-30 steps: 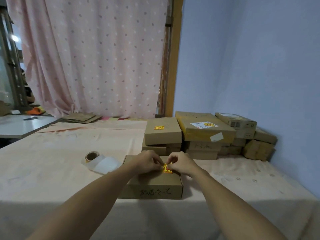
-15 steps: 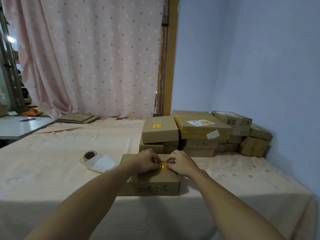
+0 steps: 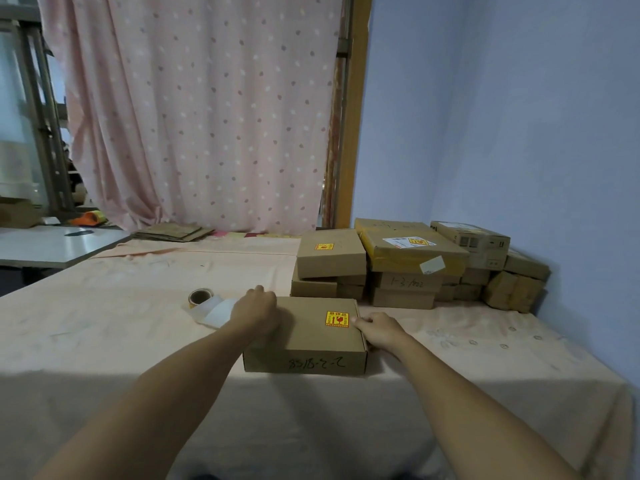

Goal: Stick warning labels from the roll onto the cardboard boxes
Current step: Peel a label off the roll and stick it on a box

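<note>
A flat cardboard box (image 3: pixel 311 337) with handwriting on its front lies on the cloth-covered table (image 3: pixel 121 323) before me. A yellow and red warning label (image 3: pixel 337 319) is stuck flat on its top, near the right edge. My left hand (image 3: pixel 256 311) lies over the box's left top edge, fingers curled around the far corner. At the right edge, just beside the label, my right hand (image 3: pixel 379 329) grips the box with curled fingers. The label roll (image 3: pixel 199 296) lies to the left, with a white backing strip (image 3: pixel 218 311) trailing partly behind my left hand.
Stacked cardboard boxes stand behind: one stack (image 3: pixel 330 261) topped by a labelled box, a bigger labelled box (image 3: pixel 408 251) beside it, more against the blue wall (image 3: pixel 519 282). Flattened cardboard (image 3: pixel 173 233) lies by the pink curtain. A white table (image 3: pixel 52 244) adjoins at left.
Both hands were pinched together pressing the label onto the box top. They have moved apart to the box's left and right edges, and the whole label now shows.
</note>
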Available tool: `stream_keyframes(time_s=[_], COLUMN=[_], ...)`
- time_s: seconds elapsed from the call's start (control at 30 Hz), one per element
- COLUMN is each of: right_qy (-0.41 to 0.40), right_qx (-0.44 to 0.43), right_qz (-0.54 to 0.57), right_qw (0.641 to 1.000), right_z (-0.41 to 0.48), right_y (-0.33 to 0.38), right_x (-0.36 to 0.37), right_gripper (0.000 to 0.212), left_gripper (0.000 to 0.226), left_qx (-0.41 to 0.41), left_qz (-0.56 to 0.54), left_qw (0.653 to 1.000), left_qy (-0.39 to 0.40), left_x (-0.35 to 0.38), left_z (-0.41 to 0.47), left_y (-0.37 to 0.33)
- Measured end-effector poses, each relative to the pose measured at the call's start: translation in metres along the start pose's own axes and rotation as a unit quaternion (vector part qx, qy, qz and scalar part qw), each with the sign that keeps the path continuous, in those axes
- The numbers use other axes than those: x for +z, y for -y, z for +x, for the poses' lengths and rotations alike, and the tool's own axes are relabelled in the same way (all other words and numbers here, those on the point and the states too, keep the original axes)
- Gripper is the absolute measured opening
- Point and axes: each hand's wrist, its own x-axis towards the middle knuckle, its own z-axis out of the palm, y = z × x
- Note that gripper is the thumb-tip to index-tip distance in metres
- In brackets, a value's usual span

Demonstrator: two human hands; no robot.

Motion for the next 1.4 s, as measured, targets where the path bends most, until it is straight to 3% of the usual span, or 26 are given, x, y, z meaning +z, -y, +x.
stream_keyframes(time_s=[0.2,0.33,0.47,0.7,0.83,0.93,1.07,1.2,1.4], right_qy=[-0.003,-0.039,-0.069,-0.136,-0.16,-0.147,-0.114,-0.107,-0.178], right_qx=[0.007,-0.017,-0.05,-0.083,-0.079,-0.03,0.007,0.016,0.015], right_qz=[0.059,0.117,0.172,0.268,0.302,0.342,0.396,0.427,0.482], right_qw=[0.998,0.992,0.981,0.95,0.936,0.928,0.911,0.898,0.858], right_z=[-0.024,-0.04,-0.05,-0.053,-0.045,-0.034,-0.024,-0.016,0.006], right_y=[0.002,0.003,0.016,0.047,0.06,0.064,0.06,0.047,0.03], right_x=[0.004,0.0,-0.01,-0.036,-0.059,-0.079,-0.108,-0.142,-0.184], right_gripper=[0.035,0.029,0.042,0.041,0.038,0.041,0.069,0.042,0.038], left_gripper=[0.032,0.02,0.027,0.037,0.026,0.015,0.026,0.027,0.033], left_qx=[-0.074,-0.109,-0.116,-0.143,-0.111,-0.07,-0.042,-0.032,-0.113], left_qz=[-0.069,-0.141,-0.202,-0.391,-0.457,-0.491,-0.525,-0.536,-0.535], left_qw=[0.994,0.983,0.966,0.895,0.866,0.85,0.832,0.826,0.811], left_qy=[0.039,-0.035,-0.113,-0.16,-0.167,-0.177,-0.174,-0.171,-0.211], left_x=[-0.002,-0.011,-0.029,-0.061,-0.083,-0.098,-0.114,-0.123,-0.112], left_z=[-0.021,-0.036,-0.042,-0.027,-0.013,0.007,0.04,0.075,0.118], left_y=[0.008,0.012,0.018,0.016,-0.005,-0.02,-0.047,-0.087,-0.155])
